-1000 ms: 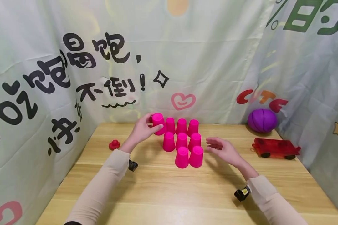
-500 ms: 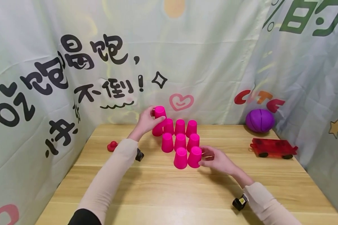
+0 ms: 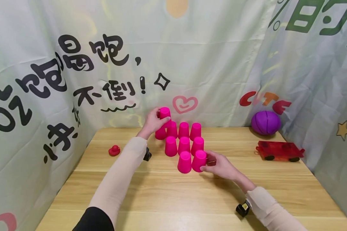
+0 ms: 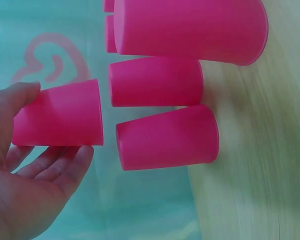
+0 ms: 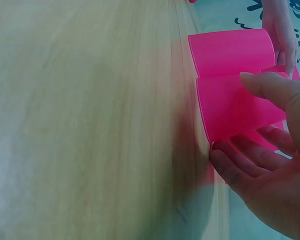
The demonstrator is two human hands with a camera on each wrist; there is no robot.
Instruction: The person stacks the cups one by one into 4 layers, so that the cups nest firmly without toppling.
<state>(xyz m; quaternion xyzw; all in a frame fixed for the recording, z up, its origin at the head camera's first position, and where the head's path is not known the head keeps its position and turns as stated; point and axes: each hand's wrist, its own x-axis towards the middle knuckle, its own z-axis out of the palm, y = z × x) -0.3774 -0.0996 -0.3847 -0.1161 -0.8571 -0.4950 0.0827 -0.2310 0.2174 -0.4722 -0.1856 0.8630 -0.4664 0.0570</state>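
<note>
In the head view, pink plastic cups (image 3: 183,146) stand mouth-down in three rows on the wooden table. My left hand (image 3: 154,122) holds another pink cup (image 4: 60,115), also upside down, above the back row's left end. The left wrist view shows a gap between its rim and the two cups below, one of them the leftmost back cup (image 3: 160,134). At the front row, the thumb and fingers of my right hand (image 3: 221,164) are round the right-hand cup (image 5: 235,107), which stands on the table touching its neighbour (image 3: 184,163).
A small red rubber duck (image 3: 114,150) sits on the left of the table (image 3: 167,199). To the right are a red transparent toy cart (image 3: 280,150) and a purple ball (image 3: 266,123). A printed cloth (image 3: 208,70) hangs behind and along both sides.
My left hand has lifted a cup off the leftmost back cup, raising it and shifting slightly right. My right hand has moved left onto the front right cup and gripped it.
</note>
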